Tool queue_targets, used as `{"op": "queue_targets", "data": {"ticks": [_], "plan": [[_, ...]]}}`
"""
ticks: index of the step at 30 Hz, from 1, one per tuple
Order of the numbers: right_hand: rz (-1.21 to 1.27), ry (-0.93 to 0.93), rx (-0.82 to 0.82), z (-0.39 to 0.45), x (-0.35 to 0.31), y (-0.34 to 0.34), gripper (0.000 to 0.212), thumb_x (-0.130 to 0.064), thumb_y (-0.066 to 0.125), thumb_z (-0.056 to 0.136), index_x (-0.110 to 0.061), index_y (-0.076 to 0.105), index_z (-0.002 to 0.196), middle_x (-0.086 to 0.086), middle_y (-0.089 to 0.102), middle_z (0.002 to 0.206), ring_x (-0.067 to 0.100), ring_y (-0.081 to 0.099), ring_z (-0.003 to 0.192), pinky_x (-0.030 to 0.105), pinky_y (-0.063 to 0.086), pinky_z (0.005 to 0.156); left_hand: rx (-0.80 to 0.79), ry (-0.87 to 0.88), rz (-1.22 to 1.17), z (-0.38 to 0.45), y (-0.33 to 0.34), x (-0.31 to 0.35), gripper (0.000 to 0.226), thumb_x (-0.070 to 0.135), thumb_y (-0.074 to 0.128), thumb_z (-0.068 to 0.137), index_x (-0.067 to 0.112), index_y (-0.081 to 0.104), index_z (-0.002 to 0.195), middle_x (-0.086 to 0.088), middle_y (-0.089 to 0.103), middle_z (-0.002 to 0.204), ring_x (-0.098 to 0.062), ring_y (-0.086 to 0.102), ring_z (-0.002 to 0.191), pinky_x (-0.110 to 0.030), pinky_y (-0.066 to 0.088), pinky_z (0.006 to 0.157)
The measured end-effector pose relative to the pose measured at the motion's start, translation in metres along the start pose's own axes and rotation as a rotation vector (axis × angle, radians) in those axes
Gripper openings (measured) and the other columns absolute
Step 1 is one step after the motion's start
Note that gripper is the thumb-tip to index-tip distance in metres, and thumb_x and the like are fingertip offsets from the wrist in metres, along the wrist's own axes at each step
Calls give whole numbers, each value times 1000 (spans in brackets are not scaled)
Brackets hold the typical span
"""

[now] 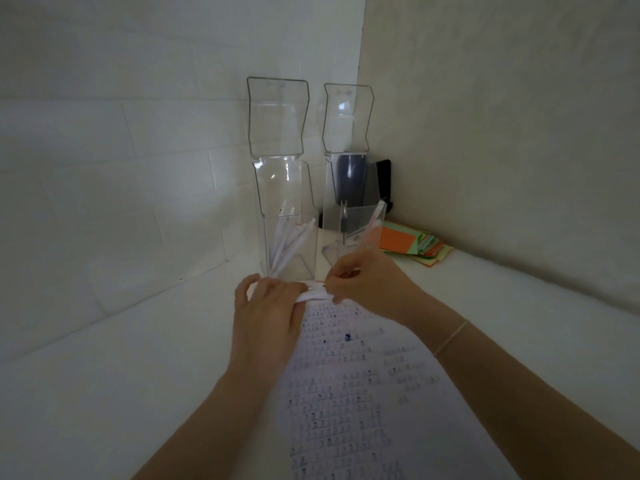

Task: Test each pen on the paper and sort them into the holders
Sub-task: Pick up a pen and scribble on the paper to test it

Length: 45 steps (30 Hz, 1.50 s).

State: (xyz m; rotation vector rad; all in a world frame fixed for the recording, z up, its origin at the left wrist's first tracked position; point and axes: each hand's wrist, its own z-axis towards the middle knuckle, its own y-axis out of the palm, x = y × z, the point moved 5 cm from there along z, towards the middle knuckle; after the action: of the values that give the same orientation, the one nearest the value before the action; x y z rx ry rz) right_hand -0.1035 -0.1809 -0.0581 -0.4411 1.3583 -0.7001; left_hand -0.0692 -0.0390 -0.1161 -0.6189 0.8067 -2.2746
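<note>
Both forearms reach forward over the white worktop (pixel 104 375) and meet at the far edge of the paper (pixel 353 393), just in front of the two clear holders. The left hand (pixel 268 306) lies palm down, its fingers curled round a bundle of white pens (pixel 315 293) that sticks out toward the right. The right hand (pixel 363 278) meets it from the other side, fingertips pinching the end of one pen in that bundle. The left holder (pixel 287 237) has several white pens leaning inside; the right holder (pixel 356 230) has a few. Coloured paper slips (pixel 415 245) lie beside the right holder near the wall.
</note>
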Motion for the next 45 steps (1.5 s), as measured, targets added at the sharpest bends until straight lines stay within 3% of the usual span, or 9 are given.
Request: {"op": "queue_targets", "data": {"ticks": [4, 9, 16, 22, 24, 27, 31, 37, 45], "plan": [[734, 100, 53, -12, 3, 5, 39, -27, 57, 90, 11, 64, 93, 18, 68, 83, 23, 64, 81, 32, 54, 84, -115, -38, -154, 2, -6, 27, 46, 45, 35, 96, 11, 65, 104, -3, 59, 50, -21, 55, 40, -29, 47, 43], [1234, 183, -145, -28, 0, 24, 42, -32, 36, 96, -5, 59, 75, 15, 65, 82, 21, 65, 85, 25, 51, 78, -170, 15, -215, 0, -7, 54, 55, 49, 24, 97, 14, 49, 131, -5, 63, 62, -23, 60, 52, -30, 45, 52], [893, 134, -185, -41, 1, 20, 47, -49, 49, 86, -4, 66, 89, 16, 66, 95, 25, 63, 90, 32, 48, 85, -273, -37, -385, 0, -5, 63, 41, 35, 29, 98, 15, 48, 127, 7, 54, 60, -13, 57, 56, -27, 49, 63], [120, 131, 329, -49, 10, -7, 42, -39, 47, 95, -7, 67, 77, 9, 67, 72, 18, 61, 62, 33, 48, 61, -288, -7, -425, -5, 1, 65, 41, 47, 39, 91, 23, 55, 120, 10, 64, 112, -9, 61, 98, -11, 37, 79], [178, 169, 426, -57, 21, -30, 44, -37, 42, 97, -4, 66, 79, 14, 67, 74, 20, 58, 56, 34, 50, 57, -356, -24, -393, -10, 13, 60, 43, 47, 37, 93, 26, 50, 128, 10, 53, 131, -10, 50, 118, -15, 31, 94], [538, 224, 232, -73, 37, -40, 21, -19, 51, 95, -2, 63, 97, 19, 68, 90, 26, 66, 73, 31, 57, 67, -488, 35, -337, -20, 33, 55, 43, 37, 36, 98, 23, 39, 139, 4, 35, 148, -11, 25, 139, -26, 13, 113], [339, 251, 174, -91, 71, -30, 10, -9, 69, 81, -8, 62, 87, 4, 60, 71, 17, 54, 61, 24, 45, 54, -659, 109, -187, -37, 54, 55, 55, 52, 23, 97, 27, 23, 146, 8, 13, 156, -5, 4, 142, -30, -1, 116], [608, 316, 199, -102, 96, -7, 17, -9, 63, 86, -1, 59, 71, 17, 62, 67, 23, 58, 56, 29, 50, 54, -694, 128, -110, -39, 57, 53, 69, 65, 15, 89, 28, 19, 147, 7, 10, 157, -6, 5, 142, -31, 1, 116], [317, 292, 449, -111, 103, -9, 29, -2, 60, 82, 0, 47, 56, 20, 54, 50, 10, 42, 29, 19, 36, 36, -669, 130, -130, -39, 56, 54, 70, 62, 16, 86, 28, 21, 147, 6, 12, 156, -7, 8, 142, -30, 2, 115]]}}
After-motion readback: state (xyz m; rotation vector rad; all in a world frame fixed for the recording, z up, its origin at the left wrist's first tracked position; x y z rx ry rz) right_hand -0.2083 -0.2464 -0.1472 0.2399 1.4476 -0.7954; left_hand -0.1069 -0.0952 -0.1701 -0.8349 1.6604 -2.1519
